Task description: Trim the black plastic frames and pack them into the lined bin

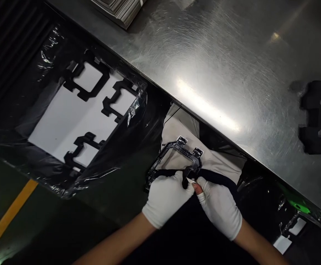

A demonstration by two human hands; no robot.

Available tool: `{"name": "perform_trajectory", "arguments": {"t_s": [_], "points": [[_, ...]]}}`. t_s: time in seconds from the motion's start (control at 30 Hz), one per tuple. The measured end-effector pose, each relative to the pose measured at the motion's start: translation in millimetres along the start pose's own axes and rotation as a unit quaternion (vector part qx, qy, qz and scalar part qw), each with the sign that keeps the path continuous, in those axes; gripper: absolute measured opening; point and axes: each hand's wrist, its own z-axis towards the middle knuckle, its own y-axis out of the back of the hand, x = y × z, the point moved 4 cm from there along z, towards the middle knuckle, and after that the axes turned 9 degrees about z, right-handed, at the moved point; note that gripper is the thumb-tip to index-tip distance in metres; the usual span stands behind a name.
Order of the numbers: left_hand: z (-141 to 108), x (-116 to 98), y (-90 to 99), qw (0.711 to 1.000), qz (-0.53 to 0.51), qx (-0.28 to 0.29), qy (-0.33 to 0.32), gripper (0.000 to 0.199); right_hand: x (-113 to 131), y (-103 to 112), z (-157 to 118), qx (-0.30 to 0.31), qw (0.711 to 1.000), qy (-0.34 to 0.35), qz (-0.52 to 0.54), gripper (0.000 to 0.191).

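A black plastic frame (174, 147) with a large square opening is held over my lap, tilted, with two tabs at its upper edge. My left hand (167, 193), in a white glove, is closed on the frame's lower edge. My right hand (218, 206), also gloved but with the thumb tip bare, pinches a small knife blade (190, 180). Its pale pointed tip meets the frame's lower right corner, close to my left thumb. Most of the blade's body is hidden by the fingers.
A scratched metal table (218, 66) runs diagonally ahead, bearing a paper stack (118, 11) and another black frame (310, 117). At left, a box lined with black plastic (138, 106) holds several frames on a white sheet (63, 117). A yellow floor line (10, 217) lies lower left.
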Motion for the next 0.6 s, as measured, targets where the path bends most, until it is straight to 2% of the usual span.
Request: {"name": "perform_trajectory", "arguments": {"t_s": [0.2,0.33,0.4,0.43,0.47,0.5,0.57,0.6], "points": [[0,-4,3.3,0.999,-0.005,0.036,0.014,0.058,-3,-1,1,0.002,1.0,-0.027,0.014,0.062],[3,1,5.5,0.999,-0.029,0.029,0.029,0.064,-7,9,-2,0.017,0.992,-0.029,0.124,0.063],[4,14,12.0,0.993,-0.113,0.013,0.015,0.068,-12,20,-8,0.015,0.979,-0.021,0.2,0.057],[3,23,16.8,0.981,-0.192,0.015,-0.001,0.069,-15,27,-12,0.012,0.973,-0.023,0.229,0.053],[1,33,22.6,0.956,-0.292,0.028,-0.019,0.071,-20,36,-19,0.01,0.968,-0.032,0.25,0.049],[-1,44,29.8,0.916,-0.397,0.049,-0.039,0.072,-25,46,-27,0.013,0.964,-0.053,0.261,0.048],[-4,63,50.8,0.818,-0.564,0.086,-0.073,0.075,-35,68,-45,0.023,0.957,-0.103,0.272,0.05],[-4,70,66.4,0.778,-0.614,0.084,-0.101,0.075,-38,83,-53,0.016,0.956,-0.117,0.269,0.052]]}}
